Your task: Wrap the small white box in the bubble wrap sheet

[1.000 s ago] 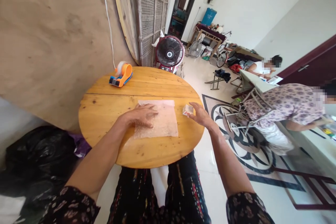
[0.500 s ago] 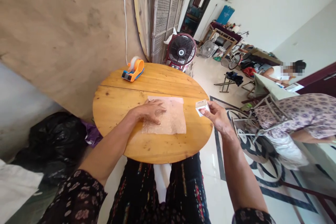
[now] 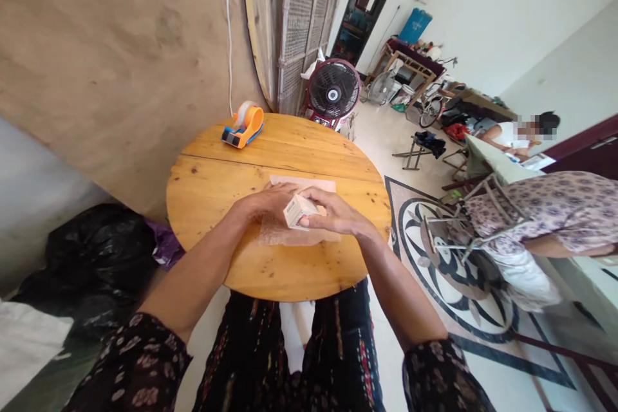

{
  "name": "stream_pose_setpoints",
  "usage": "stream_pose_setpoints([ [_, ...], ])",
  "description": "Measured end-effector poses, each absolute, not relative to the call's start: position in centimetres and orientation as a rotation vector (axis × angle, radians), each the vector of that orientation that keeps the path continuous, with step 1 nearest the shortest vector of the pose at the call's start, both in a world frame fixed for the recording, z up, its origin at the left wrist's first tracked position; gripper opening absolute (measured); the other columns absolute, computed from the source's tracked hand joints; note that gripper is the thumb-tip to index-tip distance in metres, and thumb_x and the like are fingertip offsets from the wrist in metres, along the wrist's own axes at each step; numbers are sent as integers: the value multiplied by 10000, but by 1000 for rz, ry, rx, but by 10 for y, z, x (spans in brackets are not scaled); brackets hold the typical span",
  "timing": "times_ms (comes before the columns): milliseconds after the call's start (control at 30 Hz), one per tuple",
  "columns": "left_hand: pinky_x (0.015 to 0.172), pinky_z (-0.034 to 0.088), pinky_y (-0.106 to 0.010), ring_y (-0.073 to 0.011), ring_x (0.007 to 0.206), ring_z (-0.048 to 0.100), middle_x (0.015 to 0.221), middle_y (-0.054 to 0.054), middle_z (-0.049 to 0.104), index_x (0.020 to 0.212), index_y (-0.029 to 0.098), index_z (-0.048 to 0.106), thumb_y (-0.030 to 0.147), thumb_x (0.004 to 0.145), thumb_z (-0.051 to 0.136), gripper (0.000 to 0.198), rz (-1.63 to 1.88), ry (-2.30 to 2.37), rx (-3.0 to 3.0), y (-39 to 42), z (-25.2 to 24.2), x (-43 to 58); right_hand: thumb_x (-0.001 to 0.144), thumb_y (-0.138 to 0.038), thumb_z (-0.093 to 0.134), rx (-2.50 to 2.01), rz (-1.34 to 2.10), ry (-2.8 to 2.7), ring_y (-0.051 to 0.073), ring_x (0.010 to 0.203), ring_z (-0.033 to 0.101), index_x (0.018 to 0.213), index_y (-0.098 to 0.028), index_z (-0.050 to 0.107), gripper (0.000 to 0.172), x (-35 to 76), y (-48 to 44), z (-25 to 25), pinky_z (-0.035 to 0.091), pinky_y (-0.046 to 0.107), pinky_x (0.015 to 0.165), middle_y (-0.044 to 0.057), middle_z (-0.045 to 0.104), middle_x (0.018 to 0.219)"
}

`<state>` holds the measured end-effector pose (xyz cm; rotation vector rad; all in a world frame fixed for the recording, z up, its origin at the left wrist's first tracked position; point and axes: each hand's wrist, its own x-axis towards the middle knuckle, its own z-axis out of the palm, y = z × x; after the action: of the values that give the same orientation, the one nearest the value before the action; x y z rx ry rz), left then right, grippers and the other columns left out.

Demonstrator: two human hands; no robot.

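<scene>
A sheet of bubble wrap (image 3: 280, 232) lies flat on the round wooden table (image 3: 217, 193). My left hand (image 3: 265, 203) rests palm down on the sheet, fingers stretched out. My right hand (image 3: 333, 214) is closed on a small white box (image 3: 298, 210) and holds it just over the middle of the sheet, beside my left fingers. Both hands cover most of the bubble wrap.
An orange tape dispenser (image 3: 244, 127) sits at the table's far edge. A plywood board (image 3: 120, 45) leans behind the table, black bags (image 3: 87, 257) lie at left. A red fan (image 3: 333, 91) stands beyond. Two people sit at a white table (image 3: 492, 161) on the right.
My right hand picked the small box up from the table's right side and carried it left over the bubble wrap. My left hand stayed on the sheet.
</scene>
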<state>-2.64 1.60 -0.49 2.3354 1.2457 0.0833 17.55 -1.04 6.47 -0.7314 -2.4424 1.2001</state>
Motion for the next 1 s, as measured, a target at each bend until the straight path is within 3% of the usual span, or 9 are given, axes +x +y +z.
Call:
stream_pose_setpoints([
  [100,1134,165,-563,-340,1419,244,1562,-69,277,1376,350,453,510,719,667,710,-11,1246,2339,16,-7,-30,794,-418,688,-880,1219,-2523,169,872,552,1051,-195,617,348,179,0,42,430,294,792,13,624,962],
  [200,1146,99,-567,-341,1450,149,1592,-73,202,1407,338,420,530,690,680,787,7,1224,2349,16,-10,-33,783,-432,685,-1026,1159,-2505,178,843,560,1062,-187,624,376,189,3,25,437,291,750,17,631,934],
  [367,1144,161,-518,-358,1405,228,1529,-124,319,1449,237,337,522,638,706,935,96,1197,2397,18,-12,-33,772,-375,688,-1029,1066,-2499,216,932,593,1107,-216,630,375,192,3,21,456,325,799,32,654,1040],
  [500,1128,208,-520,-357,1396,240,1524,-99,326,1434,268,312,505,615,704,939,98,1195,2375,16,-9,-33,760,-356,703,-1044,973,-2501,230,1026,585,1174,-199,606,453,187,9,19,450,345,853,73,619,1212],
  [667,1120,221,-485,-349,1357,308,1432,-78,434,1397,272,340,493,601,707,904,169,1199,2378,15,-8,-32,764,-379,701,-1119,860,-2511,184,870,583,1111,-189,628,402,186,20,11,439,300,753,47,656,1052],
  [767,1109,246,-504,-370,1367,291,1458,-112,394,1392,239,324,488,590,714,926,156,1243,2326,14,-7,-31,752,-377,710,-1109,808,-2503,169,826,566,1083,-185,627,391,184,24,7,423,280,712,36,646,1006],
  [1000,1148,175,-512,-369,1428,188,1559,-152,240,1465,215,208,487,592,719,1047,155,1250,2316,15,-10,-32,731,-338,723,-1132,747,-2523,160,816,557,1096,-190,620,407,179,25,6,419,283,723,47,634,1053],
])
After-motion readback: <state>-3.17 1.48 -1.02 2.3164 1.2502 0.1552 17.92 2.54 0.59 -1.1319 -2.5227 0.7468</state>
